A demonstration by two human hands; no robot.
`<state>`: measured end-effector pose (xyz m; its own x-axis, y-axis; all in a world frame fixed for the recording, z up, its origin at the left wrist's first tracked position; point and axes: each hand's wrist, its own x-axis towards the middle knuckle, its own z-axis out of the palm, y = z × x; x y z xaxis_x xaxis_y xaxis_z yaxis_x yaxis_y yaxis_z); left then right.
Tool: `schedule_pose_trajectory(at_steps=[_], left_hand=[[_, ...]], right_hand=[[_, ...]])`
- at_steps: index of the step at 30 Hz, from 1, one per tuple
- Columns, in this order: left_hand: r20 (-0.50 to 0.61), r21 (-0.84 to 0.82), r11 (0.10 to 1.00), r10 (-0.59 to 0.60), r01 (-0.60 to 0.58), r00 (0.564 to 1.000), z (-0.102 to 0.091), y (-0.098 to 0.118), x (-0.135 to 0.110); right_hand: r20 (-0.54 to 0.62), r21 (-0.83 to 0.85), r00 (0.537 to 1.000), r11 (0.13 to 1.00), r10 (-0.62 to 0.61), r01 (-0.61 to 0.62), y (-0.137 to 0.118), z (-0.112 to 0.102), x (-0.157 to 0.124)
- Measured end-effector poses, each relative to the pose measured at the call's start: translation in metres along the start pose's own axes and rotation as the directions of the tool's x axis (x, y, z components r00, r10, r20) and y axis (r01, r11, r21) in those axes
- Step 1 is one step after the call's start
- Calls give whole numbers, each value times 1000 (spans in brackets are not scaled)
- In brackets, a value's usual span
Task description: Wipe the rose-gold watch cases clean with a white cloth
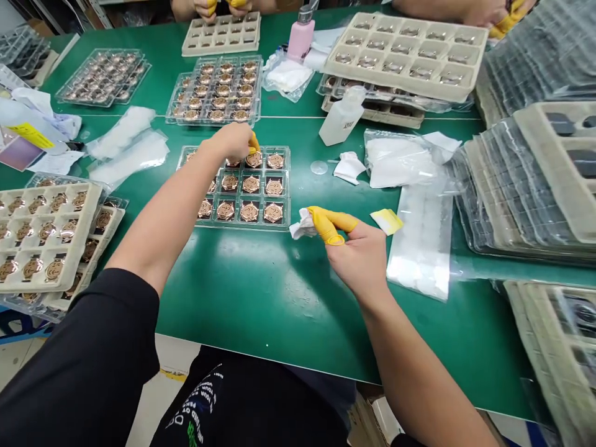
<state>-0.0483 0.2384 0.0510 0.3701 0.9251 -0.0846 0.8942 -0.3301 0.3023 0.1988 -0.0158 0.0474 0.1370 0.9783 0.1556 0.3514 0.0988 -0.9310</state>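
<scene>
A clear plastic tray [261, 224] with square compartments lies in front of me, holding rose-gold watch cases [249, 212]. My left hand [231, 141] reaches over its far rows, fingers curled down and closed, with yellow finger cots on the tips. Whatever those fingertips hold is hidden behind the hand. To the right of the tray, my right hand [356, 248] is closed in a pinch on a crumpled white wiping cloth [303, 225], just above the table. Yellow finger cots cover its thumb and forefinger too.
Stacked trays of watch parts [44, 236] stand at left, and tall stacks of trays [526, 186] at right. A white bottle [342, 118], a pink pump bottle [301, 38] and bagged white cloths [405, 158] lie beyond. Other people's hands work at the far edge.
</scene>
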Motion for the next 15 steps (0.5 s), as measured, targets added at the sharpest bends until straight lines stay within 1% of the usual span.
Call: schedule_pose_trajectory(at_steps=[2,3,4,5,6,7,8,9,10,12,13,14,15], left_hand=[[65,7,1000,-5,4,998,-2,1,9],[61,12,1000,-6,5,998,-2,3,9],[23,19,1000,-8,8,1000,-2,6,7],[-53,23,1000,-17,18,998,-2,8,3],[-155,22,999,-41,45,987,-2,10,-1],[-255,16,996,-86,93,963,-1,12,-6],[-329,9,986,-155,167,932,0,12,-12],[-358,5,968,-232,251,904,1,11,-16],[-341,9,944,-307,330,889,2,8,-21],[-237,30,903,-410,428,881,4,-1,-25],[-189,20,899,-427,438,884,5,-8,-26],[-159,-18,905,-422,425,892,6,-14,-27],[-146,-79,915,-403,395,904,6,-20,-27]], right_hand=[[-42,-45,997,997,-57,55,-1,-4,1],[-48,-40,997,997,-61,59,-2,-6,2],[-47,-27,997,998,-55,53,-3,-8,3],[-43,-15,998,999,-49,48,-3,-10,4],[-41,-12,998,999,-50,50,-3,-13,5],[-46,-32,997,998,-64,62,-2,-16,6],[-56,-88,995,993,-85,79,-1,-19,8],[-67,-178,992,980,-105,92,2,-23,9],[-72,-287,990,954,-118,93,6,-28,11],[-53,-496,995,867,-83,46,15,-35,15],[-35,-563,999,827,-31,6,19,-39,17],[-7,-588,999,808,36,-33,23,-41,20],[39,-572,993,817,109,-68,26,-43,22]])
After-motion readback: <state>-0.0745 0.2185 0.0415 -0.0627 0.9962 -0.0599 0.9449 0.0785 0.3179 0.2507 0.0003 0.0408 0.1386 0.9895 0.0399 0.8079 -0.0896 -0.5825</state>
